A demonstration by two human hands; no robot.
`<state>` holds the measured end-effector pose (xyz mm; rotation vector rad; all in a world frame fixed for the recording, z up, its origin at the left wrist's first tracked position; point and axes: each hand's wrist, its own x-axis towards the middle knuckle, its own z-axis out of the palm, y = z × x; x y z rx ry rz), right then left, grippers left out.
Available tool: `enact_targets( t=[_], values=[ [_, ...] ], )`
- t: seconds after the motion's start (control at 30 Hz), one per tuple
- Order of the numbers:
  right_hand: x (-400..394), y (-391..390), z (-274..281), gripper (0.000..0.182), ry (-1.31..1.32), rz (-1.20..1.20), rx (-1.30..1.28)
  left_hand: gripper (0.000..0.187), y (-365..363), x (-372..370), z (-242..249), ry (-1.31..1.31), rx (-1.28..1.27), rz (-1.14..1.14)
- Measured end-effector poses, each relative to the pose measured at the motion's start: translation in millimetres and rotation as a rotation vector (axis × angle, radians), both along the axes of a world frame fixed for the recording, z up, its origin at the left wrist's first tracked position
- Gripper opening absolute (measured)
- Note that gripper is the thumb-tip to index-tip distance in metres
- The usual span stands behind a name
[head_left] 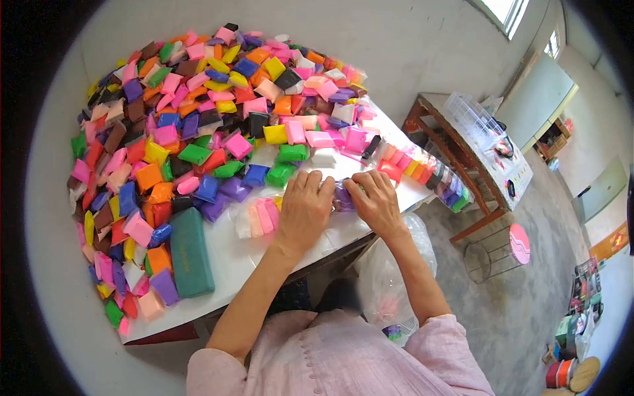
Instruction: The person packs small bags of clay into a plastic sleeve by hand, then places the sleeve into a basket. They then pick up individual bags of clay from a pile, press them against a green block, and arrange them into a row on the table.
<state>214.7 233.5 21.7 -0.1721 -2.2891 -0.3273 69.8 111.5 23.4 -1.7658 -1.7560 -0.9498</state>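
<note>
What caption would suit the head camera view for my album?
Left hand and right hand at a purple packet, beside a heap of colorful packets on a white table.

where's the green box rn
In the head view, the green box lies toward the left end of the white table, near its front edge, with a purple packet just to its left.
</note>
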Motion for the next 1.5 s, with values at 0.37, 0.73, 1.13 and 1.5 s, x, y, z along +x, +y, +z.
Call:
enact_targets(
  t=[0.37,0.73,1.13,1.5],
  values=[
    [10,-1,6,0.025,-0.074,0.052,-0.026,0.01,-7,-1,-8,0.15,0.035,-0.042],
    [9,-15,5,0.027,-0.112,0.045,-0.073,0.021,-15,-5,-5,0.038,-0.057,-0.106],
    [21,-11,-4,0.024,0.024,-0.041,-0.274,0.015,-17,-5,-7,0.041,-0.042,-0.099],
    [-9,-31,5,0.027,0.068,0.073,-0.21,0.027,-21,-2,-1,-0.004,0.06,-0.077]
  ],
)
